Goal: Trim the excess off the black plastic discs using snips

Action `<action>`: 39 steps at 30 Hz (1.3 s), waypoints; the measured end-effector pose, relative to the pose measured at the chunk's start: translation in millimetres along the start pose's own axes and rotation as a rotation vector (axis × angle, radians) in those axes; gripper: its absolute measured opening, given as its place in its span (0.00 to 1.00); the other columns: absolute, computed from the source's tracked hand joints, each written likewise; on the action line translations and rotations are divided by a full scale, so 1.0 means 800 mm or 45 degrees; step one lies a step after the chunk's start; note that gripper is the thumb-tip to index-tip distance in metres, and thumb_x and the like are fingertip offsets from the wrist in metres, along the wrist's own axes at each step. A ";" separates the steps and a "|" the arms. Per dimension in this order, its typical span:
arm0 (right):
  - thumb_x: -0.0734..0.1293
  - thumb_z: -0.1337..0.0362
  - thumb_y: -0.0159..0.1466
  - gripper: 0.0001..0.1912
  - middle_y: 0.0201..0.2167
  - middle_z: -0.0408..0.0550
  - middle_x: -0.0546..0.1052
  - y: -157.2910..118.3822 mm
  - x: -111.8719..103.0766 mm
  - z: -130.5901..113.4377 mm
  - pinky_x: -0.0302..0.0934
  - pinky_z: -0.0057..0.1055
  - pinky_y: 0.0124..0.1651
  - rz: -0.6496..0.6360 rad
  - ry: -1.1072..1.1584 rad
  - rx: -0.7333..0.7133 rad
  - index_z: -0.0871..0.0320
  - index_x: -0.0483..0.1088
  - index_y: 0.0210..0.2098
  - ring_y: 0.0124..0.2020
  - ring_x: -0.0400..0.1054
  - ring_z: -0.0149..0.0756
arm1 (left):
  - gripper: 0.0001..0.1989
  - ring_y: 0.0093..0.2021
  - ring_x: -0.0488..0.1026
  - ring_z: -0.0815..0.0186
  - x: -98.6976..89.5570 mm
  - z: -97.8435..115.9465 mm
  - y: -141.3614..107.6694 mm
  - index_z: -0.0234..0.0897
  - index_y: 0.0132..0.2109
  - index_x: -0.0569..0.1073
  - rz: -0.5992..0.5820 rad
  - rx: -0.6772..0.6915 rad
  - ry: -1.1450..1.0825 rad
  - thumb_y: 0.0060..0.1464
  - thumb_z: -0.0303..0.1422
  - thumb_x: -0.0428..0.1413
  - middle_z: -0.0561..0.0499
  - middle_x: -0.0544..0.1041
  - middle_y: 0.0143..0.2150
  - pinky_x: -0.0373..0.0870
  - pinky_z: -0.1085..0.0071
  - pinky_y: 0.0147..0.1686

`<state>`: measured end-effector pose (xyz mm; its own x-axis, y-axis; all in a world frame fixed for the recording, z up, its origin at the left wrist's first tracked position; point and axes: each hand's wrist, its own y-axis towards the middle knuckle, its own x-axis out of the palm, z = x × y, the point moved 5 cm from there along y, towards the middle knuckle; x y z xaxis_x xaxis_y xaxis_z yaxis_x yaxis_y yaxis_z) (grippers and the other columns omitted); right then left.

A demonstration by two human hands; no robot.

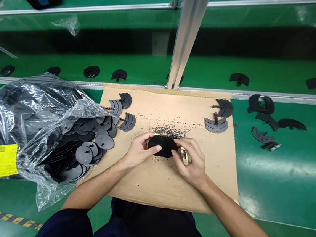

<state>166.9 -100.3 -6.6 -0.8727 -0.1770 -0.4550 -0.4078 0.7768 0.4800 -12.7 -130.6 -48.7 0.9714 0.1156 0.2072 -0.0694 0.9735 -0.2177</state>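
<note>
My left hand [140, 150] grips a round black plastic disc [161, 145] over the middle of a cardboard sheet [166, 183]. My right hand [189, 161] holds a small beige-handled tool [185, 156] against the disc's edge, and its tip is hidden by my fingers. Fine black shavings [169, 131] lie scattered on the cardboard just beyond my hands. Left of my left hand, a heap of similar black discs [84, 154] spills from a clear plastic bag [27, 111]. Small stacks of black curved pieces [127, 114] sit at the cardboard's far edge, with more [216, 124] at its right side.
Green conveyor belt [283, 180] surfaces surround the cardboard, with a metal rail [288, 96] behind it. An aluminium post [192, 25] rises at the far edge. Black curved pieces [263, 105] lie on the belts to the right and beyond.
</note>
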 end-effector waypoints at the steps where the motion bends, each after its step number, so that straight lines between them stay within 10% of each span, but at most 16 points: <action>1: 0.68 0.71 0.64 0.20 0.42 0.53 0.76 0.000 0.000 0.000 0.71 0.42 0.41 -0.001 -0.003 0.002 0.53 0.71 0.55 0.41 0.73 0.42 | 0.20 0.34 0.71 0.68 0.000 0.000 0.000 0.32 0.39 0.76 0.005 -0.002 0.000 0.45 0.41 0.71 0.51 0.75 0.33 0.70 0.73 0.36; 39: 0.71 0.64 0.64 0.26 0.46 0.55 0.75 -0.003 0.010 0.005 0.70 0.45 0.42 -0.097 -0.055 -0.036 0.53 0.63 0.59 0.44 0.72 0.46 | 0.22 0.33 0.70 0.68 0.007 -0.007 -0.002 0.31 0.37 0.77 -0.010 0.009 0.064 0.44 0.45 0.71 0.51 0.74 0.31 0.69 0.74 0.32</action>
<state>161.7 -101.5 -14.2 -0.8267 -0.2087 -0.5225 -0.4807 0.7445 0.4632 -5.7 -132.8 -52.1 0.9822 0.0977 0.1604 -0.0628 0.9758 -0.2097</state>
